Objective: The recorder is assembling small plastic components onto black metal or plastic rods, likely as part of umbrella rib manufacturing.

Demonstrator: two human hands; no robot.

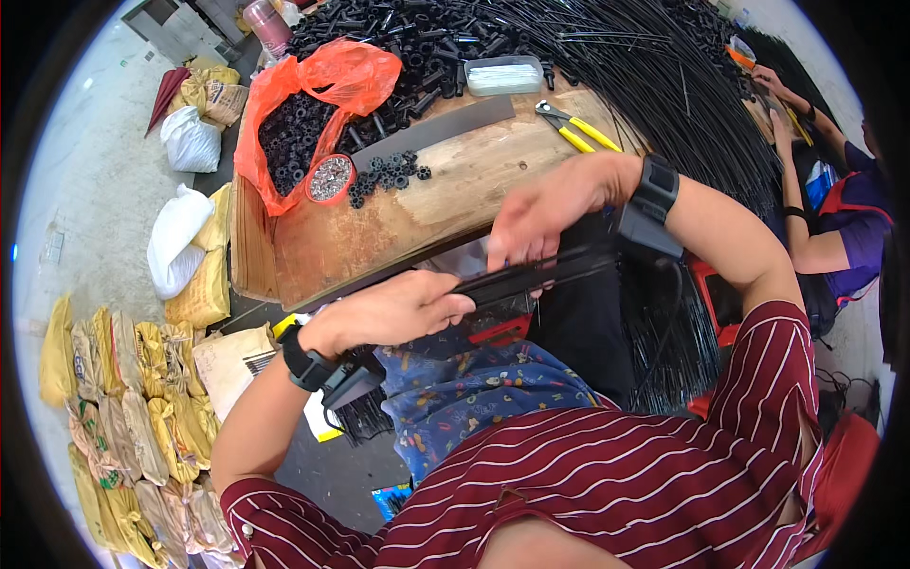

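Burgundy shirt with white stripes fills the foreground before a worn brown wooden tabletop. Just off its near edge, the left hand clasps one end of slender, blurred black rods; the right hand curls beside them, its exact grip too blurred to tell. Yellow-handled metal pliers lie on the wood.

A blurred bundle of slim black rods is slanting beside the wooden table, right end sitting higher.
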